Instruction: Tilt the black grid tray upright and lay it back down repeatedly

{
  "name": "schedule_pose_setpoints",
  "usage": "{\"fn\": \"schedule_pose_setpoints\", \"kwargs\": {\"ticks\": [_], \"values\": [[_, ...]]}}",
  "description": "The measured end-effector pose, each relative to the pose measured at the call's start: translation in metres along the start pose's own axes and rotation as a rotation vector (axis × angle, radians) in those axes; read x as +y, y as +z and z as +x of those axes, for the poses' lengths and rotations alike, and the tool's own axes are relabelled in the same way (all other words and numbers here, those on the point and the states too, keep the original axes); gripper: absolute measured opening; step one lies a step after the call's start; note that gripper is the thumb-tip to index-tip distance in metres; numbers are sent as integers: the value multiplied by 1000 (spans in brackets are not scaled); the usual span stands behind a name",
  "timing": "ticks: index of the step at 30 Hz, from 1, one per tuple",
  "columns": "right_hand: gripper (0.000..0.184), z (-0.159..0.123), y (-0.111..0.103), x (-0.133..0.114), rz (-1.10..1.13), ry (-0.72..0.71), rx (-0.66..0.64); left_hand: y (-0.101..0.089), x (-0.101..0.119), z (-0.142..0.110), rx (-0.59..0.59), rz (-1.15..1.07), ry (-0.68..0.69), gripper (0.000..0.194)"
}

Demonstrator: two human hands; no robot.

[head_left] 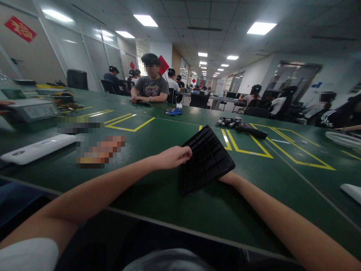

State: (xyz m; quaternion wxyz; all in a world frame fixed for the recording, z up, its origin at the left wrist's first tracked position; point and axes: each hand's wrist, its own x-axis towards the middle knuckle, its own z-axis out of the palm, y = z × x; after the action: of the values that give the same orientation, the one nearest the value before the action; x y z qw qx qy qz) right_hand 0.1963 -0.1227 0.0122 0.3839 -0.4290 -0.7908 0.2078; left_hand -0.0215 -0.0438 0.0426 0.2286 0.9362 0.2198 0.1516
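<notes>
A black plastic tray [207,158] with small compartments is tilted up off the green table [158,195], its ribbed face toward me. My left hand [173,156] grips its left edge with closed fingers. My right hand is hidden behind the tray; only its wrist [229,178] shows at the tray's lower right corner, so the tray appears held from both sides.
Yellow taped rectangles [282,150] mark the table. A bundle of black cylindrical parts [239,124] lies beyond the tray. A white flat device [36,148] lies at left, a blue item [174,111] farther back. People sit at the far side and right.
</notes>
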Motion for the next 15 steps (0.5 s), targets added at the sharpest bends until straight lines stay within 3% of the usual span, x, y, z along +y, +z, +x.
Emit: {"fn": "schedule_pose_setpoints", "kwargs": {"ticks": [15], "values": [[53, -1, 2, 5, 26, -11, -1, 0, 12, -3, 0, 302, 36, 14]]}}
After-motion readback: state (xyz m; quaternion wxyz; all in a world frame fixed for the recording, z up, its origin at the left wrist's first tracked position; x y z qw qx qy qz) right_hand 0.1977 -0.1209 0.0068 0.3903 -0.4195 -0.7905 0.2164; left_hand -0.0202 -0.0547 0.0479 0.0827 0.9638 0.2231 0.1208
